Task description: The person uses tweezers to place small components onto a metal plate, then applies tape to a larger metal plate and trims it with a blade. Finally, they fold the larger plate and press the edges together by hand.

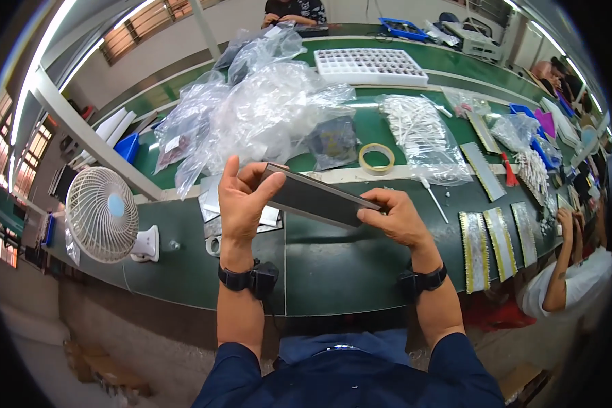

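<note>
Between my two hands, above the green bench, is a long flat dark rectangular panel (314, 196) with a lighter grey edge, tilted down toward its right end. My left hand (246, 194) holds its left end, thumb on the near face and fingers behind. At the other end, my right hand (398, 216) pinches the panel's right corner between thumb and fingers. Under my left hand lie some white and silvery flat pieces (270, 216), partly hidden by the hand. A roll of yellowish tape (377, 159) sits just beyond the panel.
A white fan (103, 212) stands at the left. Clear plastic bags (258, 112) pile up behind my hands, beside a bag of white sticks (421, 132). Yellow-edged strips (474, 251) lie at right, near a co-worker's arm (557, 279). A white compartment tray (370, 66) stands farther back.
</note>
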The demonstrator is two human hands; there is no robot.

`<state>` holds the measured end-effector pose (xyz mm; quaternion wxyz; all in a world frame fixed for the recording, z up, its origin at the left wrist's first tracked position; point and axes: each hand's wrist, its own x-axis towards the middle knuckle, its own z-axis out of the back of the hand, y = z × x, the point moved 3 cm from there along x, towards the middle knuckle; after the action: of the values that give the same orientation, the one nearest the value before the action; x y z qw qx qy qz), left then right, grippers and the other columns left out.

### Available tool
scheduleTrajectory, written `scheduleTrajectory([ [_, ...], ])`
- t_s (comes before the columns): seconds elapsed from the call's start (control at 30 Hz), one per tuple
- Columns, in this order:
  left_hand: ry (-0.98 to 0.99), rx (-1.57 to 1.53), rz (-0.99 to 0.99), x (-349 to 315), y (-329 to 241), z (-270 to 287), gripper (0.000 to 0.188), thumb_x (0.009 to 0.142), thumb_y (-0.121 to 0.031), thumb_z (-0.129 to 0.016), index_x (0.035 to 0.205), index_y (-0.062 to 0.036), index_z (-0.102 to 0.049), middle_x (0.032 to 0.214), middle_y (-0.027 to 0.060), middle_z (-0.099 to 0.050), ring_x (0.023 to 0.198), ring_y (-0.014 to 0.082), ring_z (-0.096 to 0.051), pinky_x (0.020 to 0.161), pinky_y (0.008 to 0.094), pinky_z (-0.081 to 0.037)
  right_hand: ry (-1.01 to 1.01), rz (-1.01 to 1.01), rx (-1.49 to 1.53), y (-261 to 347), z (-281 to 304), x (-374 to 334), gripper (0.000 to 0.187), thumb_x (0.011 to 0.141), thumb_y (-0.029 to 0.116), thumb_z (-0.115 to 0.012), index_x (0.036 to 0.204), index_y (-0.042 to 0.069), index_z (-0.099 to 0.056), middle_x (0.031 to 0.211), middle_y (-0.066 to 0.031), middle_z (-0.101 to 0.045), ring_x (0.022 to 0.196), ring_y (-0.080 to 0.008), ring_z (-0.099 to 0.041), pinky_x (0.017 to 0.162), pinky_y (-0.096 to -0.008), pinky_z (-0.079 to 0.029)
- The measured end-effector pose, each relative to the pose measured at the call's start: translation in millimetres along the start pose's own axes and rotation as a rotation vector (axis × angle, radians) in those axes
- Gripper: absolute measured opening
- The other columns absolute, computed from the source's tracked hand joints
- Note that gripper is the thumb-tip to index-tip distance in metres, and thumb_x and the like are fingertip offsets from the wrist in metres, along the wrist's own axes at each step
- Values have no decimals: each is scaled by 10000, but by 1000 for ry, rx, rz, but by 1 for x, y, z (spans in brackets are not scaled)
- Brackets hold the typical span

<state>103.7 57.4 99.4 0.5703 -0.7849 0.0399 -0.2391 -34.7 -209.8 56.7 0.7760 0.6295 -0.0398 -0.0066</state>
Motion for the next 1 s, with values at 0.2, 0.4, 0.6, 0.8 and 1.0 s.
scheduleTrajectory([
  [0.2,47,360,-91,-10,-26,-24,459,866,-12,-907,1190,-21,-583,1074,81,-772,898,161,-754,792,290,-625,-58,138,-104,10,-4,-1,222,936,110,-795,1112,-23,-766,947,-12,-744,881,-86,-649,800,-270,-528],
  [0.4,-62,518,-204,-12,-24,-27,444,855,-55,-936,1108,-11,-574,960,44,-747,846,119,-715,757,271,-588,-21,94,-38,9,-9,-3,249,946,136,-807,1132,-25,-766,939,-18,-737,873,-83,-645,794,-267,-526],
  [0.6,-74,363,-64,-5,-9,-7,397,933,-106,-886,1162,19,-586,964,36,-761,831,86,-676,798,245,-550,-48,22,23,5,0,-11,266,965,179,-822,1128,-24,-765,936,3,-721,848,-54,-625,768,-240,-511],
  [0.8,-152,271,-31,-2,24,22,380,1028,-155,-800,1265,67,-603,959,37,-781,847,65,-655,863,223,-520,-72,-40,150,-3,3,-2,305,1025,209,-786,1224,-16,-734,951,29,-713,847,-27,-603,762,-214,-494],
  [1.0,-145,-6,84,-6,51,17,659,1025,-132,-797,1504,130,-429,1030,75,-776,923,85,-668,899,243,-527,-215,52,264,-20,7,3,342,1055,219,-757,1275,-38,-706,972,23,-732,855,-26,-605,773,-215,-498],
])
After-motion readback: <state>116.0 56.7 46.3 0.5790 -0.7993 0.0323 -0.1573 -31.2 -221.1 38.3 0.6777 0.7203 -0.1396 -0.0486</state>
